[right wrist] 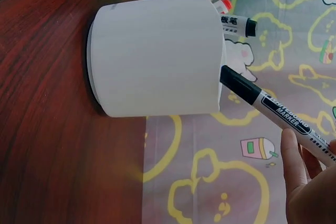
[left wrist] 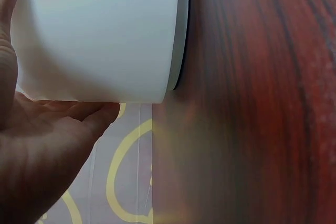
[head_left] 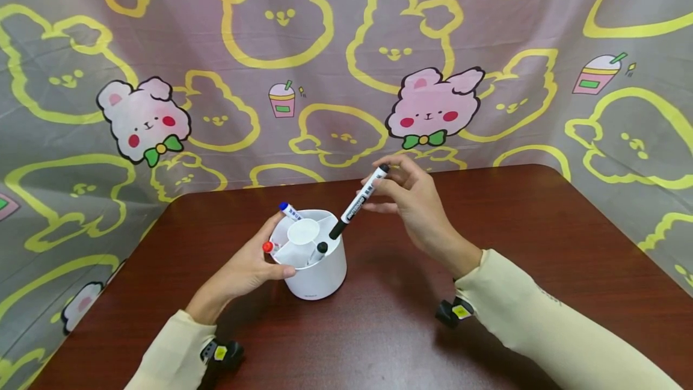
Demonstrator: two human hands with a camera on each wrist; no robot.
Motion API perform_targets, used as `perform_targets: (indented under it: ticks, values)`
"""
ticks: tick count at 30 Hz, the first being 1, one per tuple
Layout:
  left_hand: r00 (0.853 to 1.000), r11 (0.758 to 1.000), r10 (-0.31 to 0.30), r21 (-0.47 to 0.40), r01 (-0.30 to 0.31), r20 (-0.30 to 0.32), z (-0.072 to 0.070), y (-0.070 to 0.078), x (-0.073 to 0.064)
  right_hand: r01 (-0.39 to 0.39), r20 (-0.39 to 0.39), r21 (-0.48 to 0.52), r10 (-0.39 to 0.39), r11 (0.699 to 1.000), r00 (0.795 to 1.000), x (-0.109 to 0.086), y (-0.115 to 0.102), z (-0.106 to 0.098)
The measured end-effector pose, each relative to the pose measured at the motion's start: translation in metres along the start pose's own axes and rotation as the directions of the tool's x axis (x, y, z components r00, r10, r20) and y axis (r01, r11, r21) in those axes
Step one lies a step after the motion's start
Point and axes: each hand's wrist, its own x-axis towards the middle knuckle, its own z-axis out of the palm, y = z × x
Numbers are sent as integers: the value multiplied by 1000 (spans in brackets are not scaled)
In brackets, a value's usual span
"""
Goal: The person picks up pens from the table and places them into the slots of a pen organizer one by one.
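On the table stands a round white pen holder with compartments about a central disc. My left hand grips its left side, thumb in front and fingers behind. Between the thumb and fingers of my right hand is a black-and-white whiteboard marker. It slants, its lower black end at the holder's right rim; whether that end is inside the compartment I cannot tell. In the holder are a blue-capped marker at the back, a red-capped marker at the left and a black-capped marker at the front.
A dark red-brown wooden table carries the holder. Behind it hangs a curtain printed with yellow outlines and pink rabbits. Small black wrist cameras are strapped below both sleeves.
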Motion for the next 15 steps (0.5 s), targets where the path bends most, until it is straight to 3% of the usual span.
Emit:
perform_targets:
  ticks: [8,15]
  values:
    - [999,999,-38,38,38,-5,1,3,0,-27,8,-2,27,1000,1000,2,8,8]
    - [1000,997,-29,69,30,-8,-2,5,-1,-41,11,-25,42,999,999,3,12,12]
